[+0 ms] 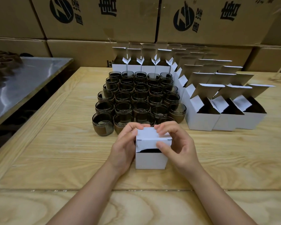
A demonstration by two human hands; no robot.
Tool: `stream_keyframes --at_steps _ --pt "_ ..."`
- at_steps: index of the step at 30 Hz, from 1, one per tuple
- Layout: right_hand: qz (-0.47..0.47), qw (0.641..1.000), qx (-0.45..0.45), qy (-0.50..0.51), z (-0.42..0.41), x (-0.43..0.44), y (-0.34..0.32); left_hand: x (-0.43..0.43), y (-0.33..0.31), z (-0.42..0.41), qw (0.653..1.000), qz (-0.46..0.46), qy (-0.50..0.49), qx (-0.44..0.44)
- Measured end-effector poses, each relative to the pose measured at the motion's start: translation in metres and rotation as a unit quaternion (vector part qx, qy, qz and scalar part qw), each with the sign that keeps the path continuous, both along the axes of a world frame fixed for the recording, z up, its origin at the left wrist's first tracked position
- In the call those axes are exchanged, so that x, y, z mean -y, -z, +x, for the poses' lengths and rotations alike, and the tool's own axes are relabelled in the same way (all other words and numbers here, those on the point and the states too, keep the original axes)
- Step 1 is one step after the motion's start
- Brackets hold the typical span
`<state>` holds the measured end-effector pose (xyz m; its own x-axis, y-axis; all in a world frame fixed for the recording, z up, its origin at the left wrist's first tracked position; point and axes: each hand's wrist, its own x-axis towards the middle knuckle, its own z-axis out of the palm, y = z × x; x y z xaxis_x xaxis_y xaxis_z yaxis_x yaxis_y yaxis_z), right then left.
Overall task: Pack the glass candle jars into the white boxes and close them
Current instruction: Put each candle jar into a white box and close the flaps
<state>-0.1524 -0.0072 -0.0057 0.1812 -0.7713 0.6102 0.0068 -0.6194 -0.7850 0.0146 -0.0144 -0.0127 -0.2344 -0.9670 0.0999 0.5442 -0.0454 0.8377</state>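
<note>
The left grip [126, 143] curls round the left wall of the white box [150, 159], the right grip [175, 143] round its right side with the thumb on the untucked lid flap [147, 144], which faces near; the box stands upright on the tabletop [55, 143], just this side of the glass candle jars [136, 98].

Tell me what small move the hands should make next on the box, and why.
Probably push the front flap down inside the white box. The lid is folded over, yet a dark gap shows under the flap; the right hand pinches the lid and the left hand holds the box.
</note>
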Motion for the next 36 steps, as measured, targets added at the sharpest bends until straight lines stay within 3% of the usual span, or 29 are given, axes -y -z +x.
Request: stream_keyframes --at_steps 21,23,24,26,27,29,32,36 --pt "0.007 0.997 -0.075 -0.024 -0.006 0.003 0.01 -0.002 0.004 0.001 0.996 -0.048 -0.02 0.071" --pt "0.028 0.998 -0.05 -0.034 -0.008 0.002 0.01 -0.007 0.0 0.002 0.984 -0.096 -0.07 0.136" --pt "0.04 0.998 -0.031 -0.043 -0.009 0.003 0.01 -0.009 -0.001 0.005 0.953 -0.165 -0.136 0.214" --pt "0.057 0.996 0.01 -0.062 -0.01 0.004 0.01 -0.013 -0.001 0.009 0.812 -0.348 -0.269 0.384" --pt "0.058 0.995 0.031 -0.07 -0.011 0.005 0.01 -0.016 0.0 0.008 0.741 -0.426 -0.286 0.434" --pt "0.062 0.992 0.074 -0.086 -0.011 0.007 0.01 -0.022 0.0 0.004 0.652 -0.519 -0.262 0.486" --pt "0.075 0.989 0.105 -0.071 -0.011 0.007 0.013 -0.026 0.002 0.002 0.592 -0.554 -0.266 0.522" --pt "0.038 0.992 0.122 0.016 -0.013 0.009 0.015 -0.031 0.002 0.026 0.562 -0.563 -0.285 0.534"
